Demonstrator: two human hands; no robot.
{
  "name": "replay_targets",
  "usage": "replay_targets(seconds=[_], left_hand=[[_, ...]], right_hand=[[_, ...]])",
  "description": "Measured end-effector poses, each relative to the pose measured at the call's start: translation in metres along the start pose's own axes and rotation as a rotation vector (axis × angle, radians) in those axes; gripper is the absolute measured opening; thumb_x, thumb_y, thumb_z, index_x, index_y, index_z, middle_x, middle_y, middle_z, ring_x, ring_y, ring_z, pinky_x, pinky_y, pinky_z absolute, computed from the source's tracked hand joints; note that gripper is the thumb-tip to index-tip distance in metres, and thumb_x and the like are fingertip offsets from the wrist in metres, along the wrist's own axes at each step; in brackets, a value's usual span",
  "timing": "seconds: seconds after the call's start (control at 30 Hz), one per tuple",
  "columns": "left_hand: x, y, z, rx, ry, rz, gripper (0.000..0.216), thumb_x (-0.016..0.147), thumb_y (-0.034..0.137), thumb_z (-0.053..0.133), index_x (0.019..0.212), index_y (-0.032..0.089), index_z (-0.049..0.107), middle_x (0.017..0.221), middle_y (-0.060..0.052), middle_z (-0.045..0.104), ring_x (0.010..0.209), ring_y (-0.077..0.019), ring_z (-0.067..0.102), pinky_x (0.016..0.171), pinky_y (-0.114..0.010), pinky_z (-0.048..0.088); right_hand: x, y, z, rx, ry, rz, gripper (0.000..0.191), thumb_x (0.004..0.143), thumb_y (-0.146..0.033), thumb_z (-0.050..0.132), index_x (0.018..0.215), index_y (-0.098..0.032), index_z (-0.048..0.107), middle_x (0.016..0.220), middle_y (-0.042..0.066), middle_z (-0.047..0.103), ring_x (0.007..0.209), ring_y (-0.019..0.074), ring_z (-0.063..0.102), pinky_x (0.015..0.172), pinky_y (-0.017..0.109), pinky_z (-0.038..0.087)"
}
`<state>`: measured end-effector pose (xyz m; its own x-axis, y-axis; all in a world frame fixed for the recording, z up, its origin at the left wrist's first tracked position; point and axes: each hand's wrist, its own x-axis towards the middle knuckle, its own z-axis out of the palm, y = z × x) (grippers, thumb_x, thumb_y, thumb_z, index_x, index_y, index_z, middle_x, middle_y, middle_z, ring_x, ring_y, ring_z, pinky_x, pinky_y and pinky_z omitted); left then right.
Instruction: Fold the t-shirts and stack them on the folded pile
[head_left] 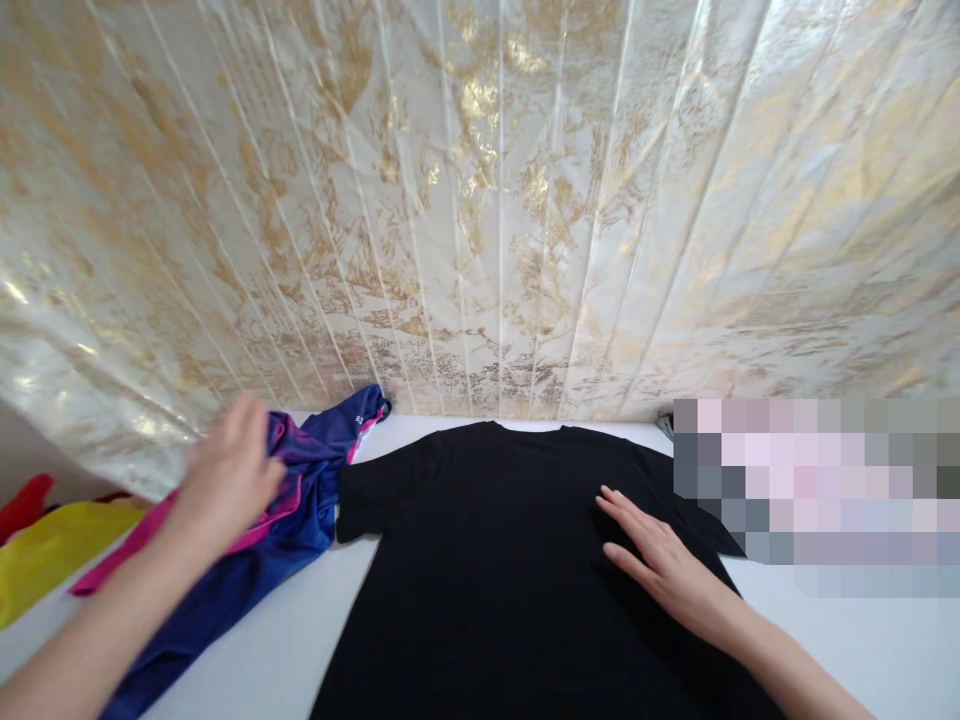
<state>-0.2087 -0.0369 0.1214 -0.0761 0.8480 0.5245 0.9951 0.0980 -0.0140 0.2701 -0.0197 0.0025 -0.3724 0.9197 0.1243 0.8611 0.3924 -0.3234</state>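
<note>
A black t-shirt (487, 570) lies spread flat on the white table (270, 650), collar toward the wall. My right hand (660, 555) rests flat on its right shoulder area, fingers stretched out and together. My left hand (229, 475) is on a blue and pink garment (300, 500) that lies bunched to the left of the black shirt; its fingers curl over the cloth and look blurred.
A white and gold marbled wall (480, 200) rises right behind the table. Yellow cloth (52, 550) and red cloth (22, 505) lie at the far left edge. A blurred-out patch covers the right side of the table.
</note>
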Motion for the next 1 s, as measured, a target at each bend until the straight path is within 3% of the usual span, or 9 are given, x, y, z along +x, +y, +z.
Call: replay_targets(seconds=[0.03,0.13,0.2,0.3,0.47,0.67,0.77,0.87,1.0], left_hand=[[-0.004,0.029,0.013,-0.090,-0.104,0.133,0.052,0.087,0.023,0.031,0.134,0.002,0.033,0.148,-0.017,0.033,0.137,-0.0316,0.025,0.109,-0.044,0.024],[-0.008,0.118,0.054,-0.241,-0.328,0.395,0.048,0.091,0.025,0.035,0.138,0.016,0.038,0.149,-0.007,0.036,0.135,-0.0176,0.034,0.109,-0.031,0.027],[-0.002,0.165,0.077,-0.279,-0.412,0.384,0.046,0.094,0.026,0.036,0.139,0.015,0.040,0.148,-0.010,0.037,0.136,-0.0187,0.034,0.108,-0.032,0.029],[0.016,0.203,0.105,-0.253,-0.407,0.298,0.046,0.096,0.030,0.037,0.135,0.009,0.044,0.144,-0.019,0.041,0.134,-0.0282,0.036,0.105,-0.042,0.032],[0.027,0.216,0.132,-0.207,-0.368,0.206,0.051,0.096,0.038,0.037,0.137,0.008,0.043,0.145,-0.021,0.038,0.135,-0.0355,0.031,0.105,-0.048,0.029],[0.026,0.201,0.145,-0.197,-0.384,0.200,0.055,0.095,0.048,0.036,0.142,0.017,0.038,0.150,-0.013,0.032,0.139,-0.0299,0.025,0.107,-0.045,0.026],[0.032,0.189,0.152,-0.198,-0.399,0.190,0.057,0.095,0.050,0.035,0.142,0.017,0.037,0.151,-0.012,0.029,0.140,-0.0262,0.023,0.109,-0.043,0.024],[0.035,0.182,0.155,-0.207,-0.396,0.188,0.057,0.096,0.049,0.033,0.141,0.014,0.037,0.152,-0.013,0.028,0.141,-0.0245,0.022,0.110,-0.043,0.022],[0.034,0.184,0.147,-0.228,-0.386,0.184,0.055,0.097,0.043,0.034,0.140,0.009,0.038,0.150,-0.018,0.030,0.140,-0.0278,0.024,0.109,-0.045,0.023]], right_hand=[[0.004,0.008,-0.005,0.008,0.021,0.022,0.056,0.093,-0.053,0.035,0.142,-0.026,0.038,0.150,0.008,0.034,0.137,0.0253,0.033,0.107,0.049,0.036],[0.020,0.038,-0.021,0.021,0.099,0.077,0.055,0.093,-0.046,0.033,0.139,-0.019,0.042,0.146,0.012,0.041,0.134,0.0257,0.038,0.107,0.047,0.037],[0.033,0.053,-0.028,0.010,0.143,0.111,0.053,0.092,-0.040,0.034,0.137,-0.013,0.044,0.142,0.015,0.047,0.130,0.0267,0.044,0.107,0.046,0.038],[0.056,0.053,-0.028,-0.006,0.148,0.079,0.049,0.090,-0.031,0.035,0.135,-0.013,0.045,0.137,0.015,0.052,0.123,0.0258,0.052,0.104,0.044,0.041],[0.109,0.014,-0.005,-0.078,0.046,-0.157,0.044,0.092,-0.023,0.033,0.132,-0.020,0.051,0.142,0.008,0.048,0.133,0.0208,0.040,0.106,0.041,0.038],[0.148,0.017,0.021,-0.178,0.058,0.027,0.053,0.095,-0.045,0.035,0.141,-0.019,0.040,0.152,0.011,0.030,0.141,0.0264,0.025,0.110,0.049,0.026],[0.152,0.027,0.024,-0.174,0.050,0.074,0.058,0.095,-0.049,0.033,0.144,-0.018,0.035,0.154,0.011,0.025,0.142,0.0258,0.020,0.112,0.048,0.022],[0.147,0.033,0.018,-0.093,0.035,0.009,0.057,0.095,-0.047,0.033,0.144,-0.018,0.033,0.154,0.011,0.024,0.142,0.0230,0.022,0.112,0.044,0.025],[0.118,0.060,-0.008,-0.066,0.101,0.049,0.053,0.092,-0.040,0.038,0.140,-0.017,0.039,0.150,0.011,0.036,0.138,0.0220,0.031,0.109,0.040,0.032]])
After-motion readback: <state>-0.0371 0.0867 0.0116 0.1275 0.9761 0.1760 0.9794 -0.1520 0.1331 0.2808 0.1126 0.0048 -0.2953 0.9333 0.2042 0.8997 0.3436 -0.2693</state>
